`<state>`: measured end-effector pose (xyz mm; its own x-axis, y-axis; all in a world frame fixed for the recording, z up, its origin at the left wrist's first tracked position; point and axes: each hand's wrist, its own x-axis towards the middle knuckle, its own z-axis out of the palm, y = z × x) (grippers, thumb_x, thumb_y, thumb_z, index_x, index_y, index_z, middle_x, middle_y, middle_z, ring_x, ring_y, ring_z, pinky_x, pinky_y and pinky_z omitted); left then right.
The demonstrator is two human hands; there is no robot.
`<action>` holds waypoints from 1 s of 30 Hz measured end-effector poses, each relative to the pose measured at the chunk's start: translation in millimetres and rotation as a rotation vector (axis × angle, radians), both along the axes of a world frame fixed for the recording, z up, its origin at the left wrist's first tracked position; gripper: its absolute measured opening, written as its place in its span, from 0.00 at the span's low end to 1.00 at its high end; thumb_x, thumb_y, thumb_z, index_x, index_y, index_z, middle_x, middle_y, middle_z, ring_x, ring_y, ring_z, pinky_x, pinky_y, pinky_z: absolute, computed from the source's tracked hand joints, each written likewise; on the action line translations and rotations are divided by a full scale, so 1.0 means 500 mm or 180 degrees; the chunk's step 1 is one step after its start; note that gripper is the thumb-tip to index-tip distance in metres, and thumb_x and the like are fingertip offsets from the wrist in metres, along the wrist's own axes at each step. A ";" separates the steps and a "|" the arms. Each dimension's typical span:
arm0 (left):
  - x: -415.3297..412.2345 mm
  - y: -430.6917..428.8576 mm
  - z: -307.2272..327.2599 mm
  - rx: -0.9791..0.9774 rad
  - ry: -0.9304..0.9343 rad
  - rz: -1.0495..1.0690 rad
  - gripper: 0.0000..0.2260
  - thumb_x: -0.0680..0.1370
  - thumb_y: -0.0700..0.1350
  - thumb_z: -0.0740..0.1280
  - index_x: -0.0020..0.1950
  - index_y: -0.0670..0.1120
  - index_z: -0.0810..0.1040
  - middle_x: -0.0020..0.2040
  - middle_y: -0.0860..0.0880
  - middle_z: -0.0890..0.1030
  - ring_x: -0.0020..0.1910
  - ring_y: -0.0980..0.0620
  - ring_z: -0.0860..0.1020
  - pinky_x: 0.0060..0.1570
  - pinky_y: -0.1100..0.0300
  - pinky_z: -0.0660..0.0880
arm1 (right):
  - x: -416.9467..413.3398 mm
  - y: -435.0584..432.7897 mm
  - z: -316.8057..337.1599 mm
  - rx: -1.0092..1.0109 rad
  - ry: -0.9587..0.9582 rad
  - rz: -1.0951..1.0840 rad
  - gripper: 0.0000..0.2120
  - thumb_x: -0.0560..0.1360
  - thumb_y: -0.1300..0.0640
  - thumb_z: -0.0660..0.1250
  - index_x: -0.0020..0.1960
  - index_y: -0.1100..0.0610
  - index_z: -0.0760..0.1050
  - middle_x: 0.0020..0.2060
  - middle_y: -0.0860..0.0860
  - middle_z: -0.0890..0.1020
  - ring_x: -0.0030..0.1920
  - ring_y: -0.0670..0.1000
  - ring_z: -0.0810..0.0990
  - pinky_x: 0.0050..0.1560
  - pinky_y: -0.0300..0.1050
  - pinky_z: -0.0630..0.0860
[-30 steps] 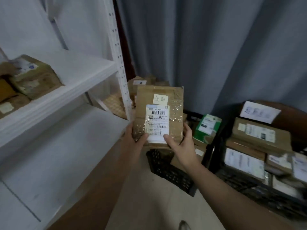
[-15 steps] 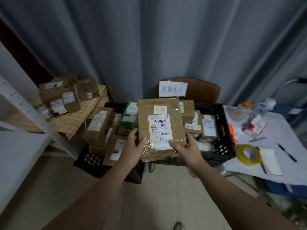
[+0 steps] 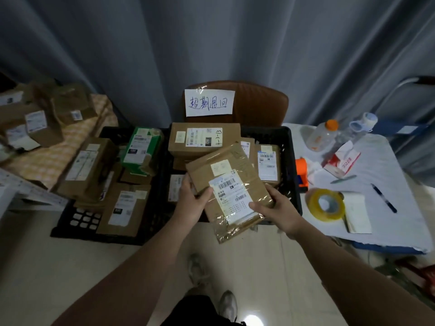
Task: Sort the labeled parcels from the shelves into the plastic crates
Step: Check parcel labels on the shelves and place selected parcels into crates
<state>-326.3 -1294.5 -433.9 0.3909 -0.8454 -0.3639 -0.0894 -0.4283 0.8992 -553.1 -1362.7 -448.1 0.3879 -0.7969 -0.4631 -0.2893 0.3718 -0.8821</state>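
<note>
Now fingers of left hand and right hand grip one parcel near two crates.

The parcel, held upright a moment ago, now tilts left, lower over the black crate.

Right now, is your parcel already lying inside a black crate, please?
No, the left hand and right hand hold the parcel tilted above the right crate.
</note>
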 end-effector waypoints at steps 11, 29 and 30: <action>0.195 -0.061 -0.068 0.0721 0.0106 0.0511 0.27 0.72 0.55 0.73 0.63 0.45 0.66 0.59 0.46 0.74 0.53 0.49 0.78 0.54 0.47 0.79 | 0.171 -0.195 -0.019 -0.0409 0.0579 0.0510 0.23 0.68 0.58 0.77 0.60 0.49 0.74 0.60 0.52 0.76 0.61 0.54 0.76 0.62 0.52 0.75; 0.208 -0.067 -0.100 0.1102 -0.0892 0.0302 0.27 0.78 0.59 0.63 0.71 0.44 0.65 0.65 0.44 0.74 0.62 0.44 0.74 0.59 0.52 0.72 | 0.289 -0.202 -0.059 -0.0409 0.1142 -0.0082 0.24 0.77 0.55 0.68 0.70 0.52 0.63 0.57 0.51 0.79 0.54 0.53 0.80 0.46 0.44 0.79; 0.207 -0.067 -0.103 0.1166 -0.1015 0.0188 0.28 0.78 0.60 0.63 0.71 0.45 0.65 0.65 0.44 0.74 0.63 0.43 0.73 0.61 0.51 0.71 | 0.284 -0.197 -0.064 -0.0417 0.1125 -0.0074 0.25 0.77 0.57 0.67 0.71 0.52 0.63 0.56 0.50 0.78 0.54 0.53 0.79 0.44 0.41 0.77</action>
